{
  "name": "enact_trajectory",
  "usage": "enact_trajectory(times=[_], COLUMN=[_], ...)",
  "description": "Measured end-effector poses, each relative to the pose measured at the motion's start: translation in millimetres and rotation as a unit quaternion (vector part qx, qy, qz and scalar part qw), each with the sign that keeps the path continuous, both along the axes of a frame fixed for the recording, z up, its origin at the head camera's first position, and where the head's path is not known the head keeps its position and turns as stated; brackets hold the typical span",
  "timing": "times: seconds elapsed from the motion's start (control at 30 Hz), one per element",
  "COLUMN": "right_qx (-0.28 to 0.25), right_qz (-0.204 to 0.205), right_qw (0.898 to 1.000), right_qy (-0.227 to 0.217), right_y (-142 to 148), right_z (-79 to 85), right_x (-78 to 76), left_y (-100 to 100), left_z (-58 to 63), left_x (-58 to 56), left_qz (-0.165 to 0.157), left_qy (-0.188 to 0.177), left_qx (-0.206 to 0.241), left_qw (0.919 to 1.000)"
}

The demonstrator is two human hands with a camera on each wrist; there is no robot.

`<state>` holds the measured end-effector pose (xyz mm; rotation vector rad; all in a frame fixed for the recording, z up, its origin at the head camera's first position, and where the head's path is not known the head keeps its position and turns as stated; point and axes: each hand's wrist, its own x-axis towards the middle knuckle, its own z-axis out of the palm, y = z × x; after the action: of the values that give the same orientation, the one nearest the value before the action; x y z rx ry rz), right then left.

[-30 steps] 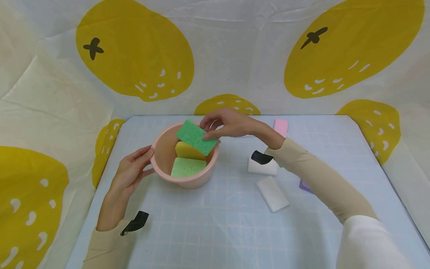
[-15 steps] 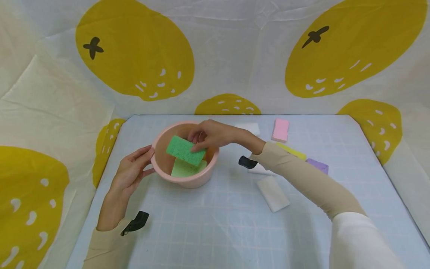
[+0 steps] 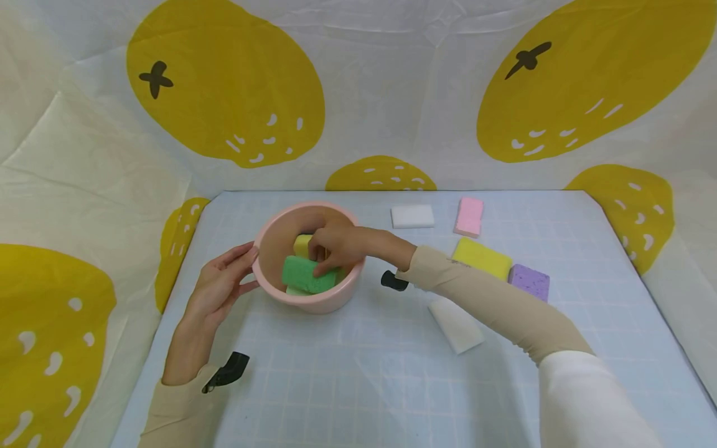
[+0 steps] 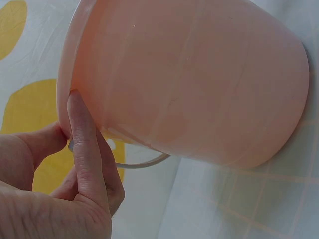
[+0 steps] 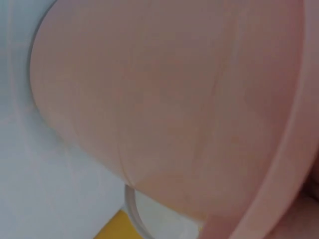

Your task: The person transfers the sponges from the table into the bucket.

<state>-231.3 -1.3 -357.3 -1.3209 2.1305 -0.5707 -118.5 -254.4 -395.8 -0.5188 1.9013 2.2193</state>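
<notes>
A pink bucket (image 3: 320,303) stands on the table at centre left. My left hand (image 3: 215,289) pinches its rim between thumb and fingers; the left wrist view shows the fingers (image 4: 84,144) against the outer wall just below the lip. My right hand (image 3: 343,244) reaches inside and grips a bright green sponge (image 3: 302,274). Beneath that lies a pale green sponge (image 3: 295,290), mostly covered. A yellow sponge (image 3: 302,246) shows behind, partly hidden by the right hand. In the right wrist view the bucket wall (image 5: 164,99) fills most of the picture.
Right of the bucket lie a white block (image 3: 412,216), a pink sponge (image 3: 468,217), a yellow sponge (image 3: 480,257), a purple sponge (image 3: 529,282) and another white block (image 3: 455,326). The right sleeve (image 3: 493,298) passes over this area. A thin bucket handle (image 4: 144,163) hangs at the far side.
My right hand has moved left and down, bringing the bright green sponge from above the rim into the bucket, over the pale green one. The left hand has stayed on the rim.
</notes>
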Motion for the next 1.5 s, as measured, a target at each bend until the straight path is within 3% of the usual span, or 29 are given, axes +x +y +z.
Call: enact_trajectory(times=[0.3,0.63,0.83,1.07,1.3,1.5], right_qx=[0.013,0.038,-0.015,-0.09,-0.139,-0.175], right_qz=[-0.001,-0.011,-0.018,-0.007,-0.054,-0.089], right_qw=[1.0,0.997,0.997,0.995,0.989,0.98], right_qy=[0.0,0.062,0.072,0.043,-0.018,-0.023], right_y=[-7.2,-4.4,6.0,18.3,36.5,52.1], right_z=[-7.3,-9.0,-2.6,3.5,9.3,15.1], right_x=[5.1,7.6,6.5,6.5,6.2,5.4], left_y=[0.7,2.6,2.8,1.1,2.3,2.6], left_z=[1.6,2.6,1.1,1.0,0.2,-0.4], left_x=[-0.1,0.2,0.7,1.3,1.2,0.9], left_qz=[0.0,0.0,0.004,-0.002,0.002,0.006], left_qy=[-0.005,-0.01,-0.009,-0.009,-0.01,-0.008], left_qx=[0.001,-0.003,-0.002,0.001,-0.002,0.002], left_qw=[1.0,0.9999,0.9999,1.0,0.9999,1.0])
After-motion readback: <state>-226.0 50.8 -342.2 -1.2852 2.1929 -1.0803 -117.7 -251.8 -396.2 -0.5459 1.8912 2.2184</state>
